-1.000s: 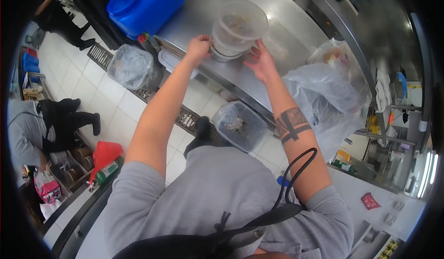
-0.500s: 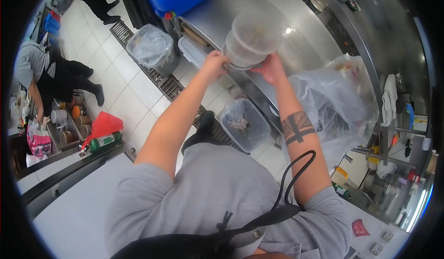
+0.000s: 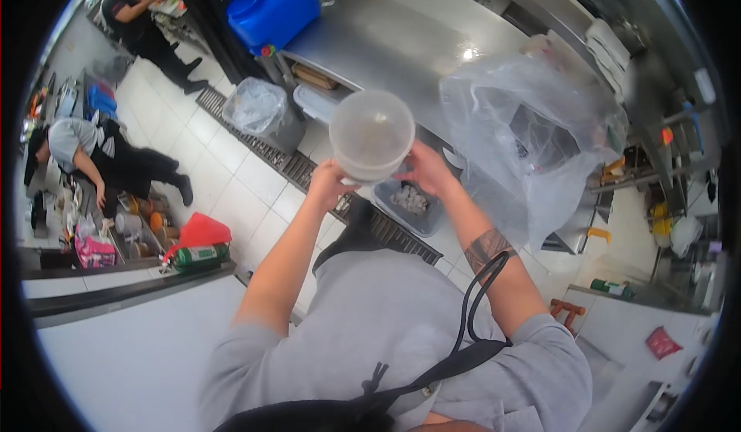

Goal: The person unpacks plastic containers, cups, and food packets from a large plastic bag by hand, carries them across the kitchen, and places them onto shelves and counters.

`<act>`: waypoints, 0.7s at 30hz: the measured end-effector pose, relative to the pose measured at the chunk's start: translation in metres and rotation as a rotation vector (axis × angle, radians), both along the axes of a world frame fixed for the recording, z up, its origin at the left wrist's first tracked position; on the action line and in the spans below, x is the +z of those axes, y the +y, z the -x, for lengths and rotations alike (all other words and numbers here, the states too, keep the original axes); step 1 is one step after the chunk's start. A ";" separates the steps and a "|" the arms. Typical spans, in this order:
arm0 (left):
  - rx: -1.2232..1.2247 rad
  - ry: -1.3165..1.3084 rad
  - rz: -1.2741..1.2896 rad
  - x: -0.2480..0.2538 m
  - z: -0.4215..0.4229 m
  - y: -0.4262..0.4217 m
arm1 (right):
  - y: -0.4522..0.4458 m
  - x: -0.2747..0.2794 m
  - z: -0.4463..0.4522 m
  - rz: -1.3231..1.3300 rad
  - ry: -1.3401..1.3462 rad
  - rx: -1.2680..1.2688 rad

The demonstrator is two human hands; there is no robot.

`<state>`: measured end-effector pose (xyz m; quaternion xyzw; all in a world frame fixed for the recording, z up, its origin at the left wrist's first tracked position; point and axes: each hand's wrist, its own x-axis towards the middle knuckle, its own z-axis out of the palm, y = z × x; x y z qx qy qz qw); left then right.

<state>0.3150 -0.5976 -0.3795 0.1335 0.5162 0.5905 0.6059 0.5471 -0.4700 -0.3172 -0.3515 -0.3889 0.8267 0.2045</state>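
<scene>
Between my two hands is a translucent round plastic container (image 3: pixel 372 135), held out in front of me over the table's near edge. Its rim looks doubled, so it may be a stack; I cannot tell for certain. My left hand (image 3: pixel 330 183) grips its lower left side, and my right hand (image 3: pixel 427 170) grips its right side, the fingers partly hidden. Just below it on the floor stands a clear tub (image 3: pixel 409 207) with pale lumps inside. To the right, a large clear plastic bag (image 3: pixel 494 116) drapes over the steel table (image 3: pixel 386 42).
A blue jerrycan (image 3: pixel 274 11) stands at the table's far left end. On the floor are a lined trash bin (image 3: pixel 258 108) and a drain grate (image 3: pixel 297 171). One person (image 3: pixel 127 146) bends over shelves at left; another person (image 3: pixel 143 31) stands farther back. A white counter (image 3: pixel 147 355) lies lower left.
Both hands have drawn the container back from over the table, down and left in view. My view has turned, so the bag and tub appear shifted. The person at left remains bent over.
</scene>
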 end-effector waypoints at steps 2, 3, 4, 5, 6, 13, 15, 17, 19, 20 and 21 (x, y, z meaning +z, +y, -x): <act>-0.082 0.023 -0.006 0.004 -0.016 -0.016 | -0.022 0.001 -0.027 -0.031 -0.061 0.058; -0.101 0.001 0.016 0.015 -0.027 -0.022 | -0.034 0.006 -0.040 -0.041 -0.056 0.027; -0.122 -0.022 0.038 0.024 -0.038 -0.025 | -0.045 0.011 -0.055 -0.038 -0.058 0.023; -0.156 -0.019 0.025 0.024 -0.047 -0.025 | -0.055 0.014 -0.068 -0.037 -0.064 0.018; -0.197 -0.018 0.064 0.022 -0.055 -0.024 | -0.063 0.011 -0.080 -0.047 -0.066 -0.019; -0.525 -0.074 0.131 -0.001 -0.108 -0.004 | -0.130 -0.030 -0.156 0.163 -0.115 -0.450; -0.557 -0.040 0.130 0.000 -0.116 -0.009 | -0.147 -0.043 -0.161 0.134 -0.106 -0.505; -0.575 -0.040 0.139 -0.017 -0.118 -0.019 | -0.164 -0.047 -0.162 0.132 -0.102 -0.505; -0.585 -0.028 0.170 -0.033 -0.117 -0.036 | -0.179 -0.047 -0.158 0.131 -0.101 -0.502; -0.571 -0.038 0.177 -0.035 -0.114 -0.044 | -0.184 -0.053 -0.155 0.186 -0.101 -0.527; -0.588 -0.001 0.183 -0.036 -0.108 -0.051 | -0.186 -0.059 -0.152 0.239 -0.100 -0.549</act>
